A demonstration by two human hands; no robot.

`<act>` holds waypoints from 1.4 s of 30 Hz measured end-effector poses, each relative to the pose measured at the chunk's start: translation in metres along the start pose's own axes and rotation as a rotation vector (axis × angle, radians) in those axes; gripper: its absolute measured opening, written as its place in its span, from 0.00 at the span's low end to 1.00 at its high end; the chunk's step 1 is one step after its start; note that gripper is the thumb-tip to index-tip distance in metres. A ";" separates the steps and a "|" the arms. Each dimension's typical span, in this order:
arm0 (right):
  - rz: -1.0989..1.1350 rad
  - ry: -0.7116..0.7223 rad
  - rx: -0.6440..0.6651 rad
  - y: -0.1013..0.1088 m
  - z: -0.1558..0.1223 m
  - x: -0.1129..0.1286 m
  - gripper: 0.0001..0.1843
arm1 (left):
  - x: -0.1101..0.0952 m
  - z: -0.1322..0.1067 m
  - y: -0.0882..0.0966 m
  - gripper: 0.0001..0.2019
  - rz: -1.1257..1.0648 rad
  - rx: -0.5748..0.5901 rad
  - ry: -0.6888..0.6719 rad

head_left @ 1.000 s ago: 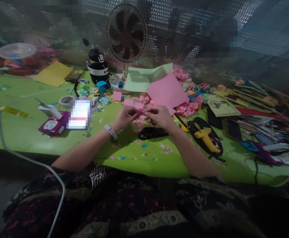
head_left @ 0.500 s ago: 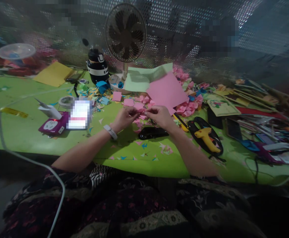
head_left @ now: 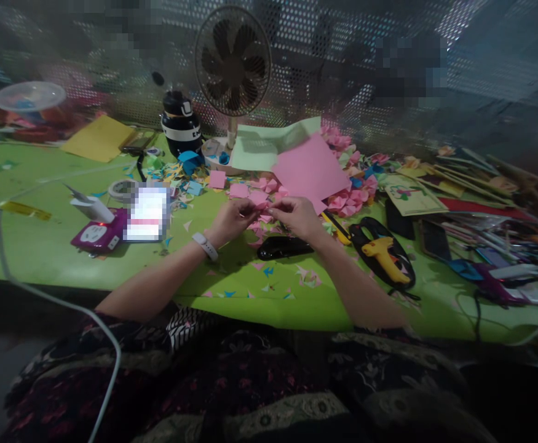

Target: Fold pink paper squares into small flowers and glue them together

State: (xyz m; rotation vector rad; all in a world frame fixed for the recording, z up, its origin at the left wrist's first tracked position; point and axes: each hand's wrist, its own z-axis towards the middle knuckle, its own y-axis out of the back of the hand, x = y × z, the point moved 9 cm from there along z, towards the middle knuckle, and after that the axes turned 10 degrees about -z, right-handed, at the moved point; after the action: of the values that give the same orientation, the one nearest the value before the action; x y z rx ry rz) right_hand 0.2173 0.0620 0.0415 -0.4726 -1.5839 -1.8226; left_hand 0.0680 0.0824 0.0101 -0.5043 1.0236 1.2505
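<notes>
The person's left hand and right hand nearly meet above the green table, thumbs and fingers drawn close, pinching a small pink paper piece between their tips; it sits beyond the black object, near pink squares; thin paper is probably light, soft and easily creased, so a gentle edge grip seems best.

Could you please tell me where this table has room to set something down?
The table is barest at left, between the yellow sheet and purple socket box, though a cable crosses there. It is crowded around the left hand and right hand with pink paper pieces.
</notes>
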 end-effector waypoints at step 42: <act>-0.253 -0.035 -0.186 0.011 -0.002 0.002 0.12 | -0.018 -0.003 -0.001 0.18 0.096 -0.025 -0.046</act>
State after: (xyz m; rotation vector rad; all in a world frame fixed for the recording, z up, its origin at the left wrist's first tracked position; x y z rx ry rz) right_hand 0.2237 0.0590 0.0506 -0.4038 -1.5620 -2.1764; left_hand 0.0684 0.0704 0.0235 -0.4480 1.0042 1.3555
